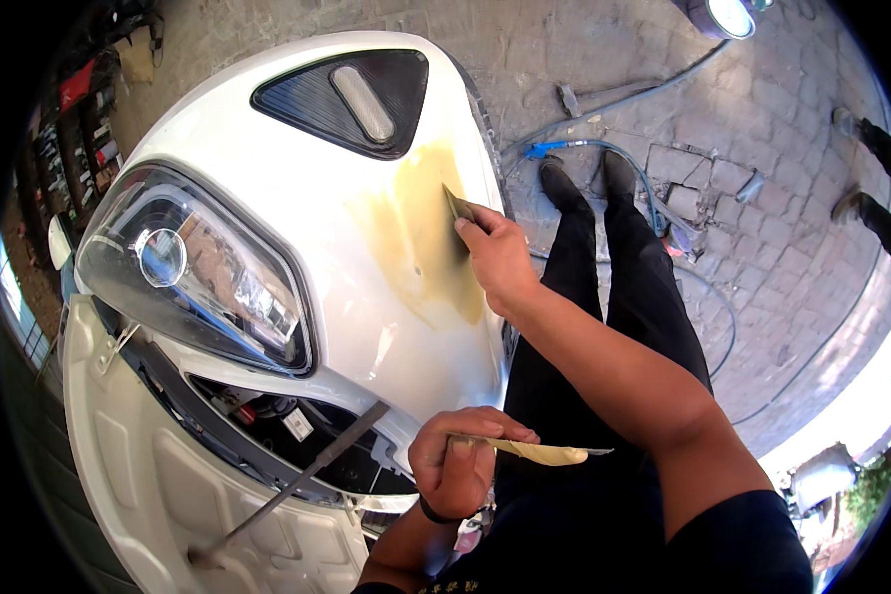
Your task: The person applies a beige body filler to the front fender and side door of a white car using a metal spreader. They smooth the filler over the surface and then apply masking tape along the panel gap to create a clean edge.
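Note:
My right hand (500, 259) is closed on a thin putty spreader (452, 202), whose blade edge meets the car's white front corner panel (351, 252). Yellow body filler (418, 233) is smeared over that panel, thicker in some places and thin at its edges. Lower down, close to my body, my left hand (455, 463) grips a thin flat putty board (599, 451) seen nearly edge-on. A lump of pale yellow filler (549, 454) lies along it, apart from the car. Part of the spreader is hidden behind my right fingers.
A headlight (218, 269) and a dark triangular lamp recess (337, 102) flank the panel. The hood (158, 445) is raised, with a strut (332, 453) across the engine bay. A blue hose (576, 145) lies on the paving; another person's legs (876, 213) show far right.

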`<control>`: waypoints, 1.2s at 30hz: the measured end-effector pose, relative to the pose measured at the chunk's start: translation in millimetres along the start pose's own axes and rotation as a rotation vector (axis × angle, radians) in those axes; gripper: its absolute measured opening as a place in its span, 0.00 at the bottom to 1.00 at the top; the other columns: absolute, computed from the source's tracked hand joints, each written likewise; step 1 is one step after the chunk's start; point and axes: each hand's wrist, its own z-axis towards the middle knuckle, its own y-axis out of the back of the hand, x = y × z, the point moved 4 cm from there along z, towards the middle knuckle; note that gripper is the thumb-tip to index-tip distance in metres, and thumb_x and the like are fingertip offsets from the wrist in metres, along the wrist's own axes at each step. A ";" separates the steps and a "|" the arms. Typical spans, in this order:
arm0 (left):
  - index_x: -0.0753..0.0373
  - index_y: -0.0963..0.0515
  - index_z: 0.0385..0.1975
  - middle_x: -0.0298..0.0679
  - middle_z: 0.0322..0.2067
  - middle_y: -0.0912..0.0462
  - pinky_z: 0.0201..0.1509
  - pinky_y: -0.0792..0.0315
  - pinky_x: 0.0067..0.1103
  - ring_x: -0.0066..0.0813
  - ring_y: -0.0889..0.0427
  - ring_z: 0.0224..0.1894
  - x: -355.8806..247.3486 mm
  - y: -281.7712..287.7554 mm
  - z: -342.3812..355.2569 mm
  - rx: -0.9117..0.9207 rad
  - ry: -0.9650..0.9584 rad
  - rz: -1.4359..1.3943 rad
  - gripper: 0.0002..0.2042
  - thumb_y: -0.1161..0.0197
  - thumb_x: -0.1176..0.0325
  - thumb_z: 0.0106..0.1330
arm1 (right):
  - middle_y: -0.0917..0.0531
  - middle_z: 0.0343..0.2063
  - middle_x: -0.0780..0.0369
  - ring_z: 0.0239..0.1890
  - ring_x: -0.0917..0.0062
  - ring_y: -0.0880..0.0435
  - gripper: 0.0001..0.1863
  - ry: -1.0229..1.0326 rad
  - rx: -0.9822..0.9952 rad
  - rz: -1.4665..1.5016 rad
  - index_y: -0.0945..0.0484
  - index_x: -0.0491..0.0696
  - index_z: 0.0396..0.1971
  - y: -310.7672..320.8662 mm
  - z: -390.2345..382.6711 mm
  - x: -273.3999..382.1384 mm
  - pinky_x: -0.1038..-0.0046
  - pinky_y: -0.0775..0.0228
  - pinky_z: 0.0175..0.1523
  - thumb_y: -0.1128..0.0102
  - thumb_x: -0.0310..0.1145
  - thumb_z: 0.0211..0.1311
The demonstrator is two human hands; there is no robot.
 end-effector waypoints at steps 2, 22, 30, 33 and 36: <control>0.71 0.29 0.47 0.56 0.35 0.16 0.45 0.16 0.36 0.42 0.14 0.38 -7.4 -7.5 1.1 0.013 -0.008 0.015 0.14 0.52 0.64 0.85 | 0.14 0.40 0.62 0.42 0.81 0.19 0.18 0.125 0.012 -0.085 0.18 0.37 0.59 -0.9 -22.6 -7.5 0.77 0.27 0.50 0.43 0.31 0.77; 0.71 0.29 0.46 0.53 0.36 0.17 0.44 0.15 0.39 0.42 0.14 0.39 -35.2 -7.0 11.2 -0.066 -0.001 0.057 0.14 0.51 0.63 0.84 | 0.12 0.41 0.62 0.36 0.78 0.14 0.16 -0.132 0.109 0.091 0.18 0.42 0.56 10.6 106.5 16.6 0.72 0.21 0.43 0.44 0.29 0.75; 0.74 0.29 0.48 0.58 0.40 0.17 0.53 0.18 0.42 0.48 0.13 0.43 -38.9 2.1 26.9 -0.062 -0.004 -0.007 0.13 0.55 0.68 0.82 | 0.14 0.43 0.65 0.46 0.84 0.19 0.17 -0.027 0.213 -0.203 0.19 0.39 0.60 -13.7 2.7 49.9 0.77 0.27 0.53 0.43 0.30 0.78; 0.74 0.28 0.47 0.53 0.39 0.18 0.51 0.19 0.36 0.42 0.15 0.42 -42.4 8.7 30.7 -0.110 -0.018 0.028 0.13 0.53 0.67 0.82 | 0.17 0.50 0.62 0.53 0.82 0.21 0.17 0.182 0.550 -0.344 0.20 0.38 0.60 -2.6 -61.6 80.6 0.76 0.30 0.61 0.41 0.30 0.78; 0.73 0.27 0.47 0.48 0.40 0.19 0.51 0.23 0.28 0.33 0.18 0.42 -46.3 27.3 31.8 -0.194 0.001 0.213 0.13 0.50 0.66 0.82 | 0.18 0.55 0.57 0.58 0.74 0.20 0.17 0.090 0.643 0.030 0.19 0.37 0.60 22.9 -104.1 132.3 0.71 0.30 0.65 0.42 0.29 0.78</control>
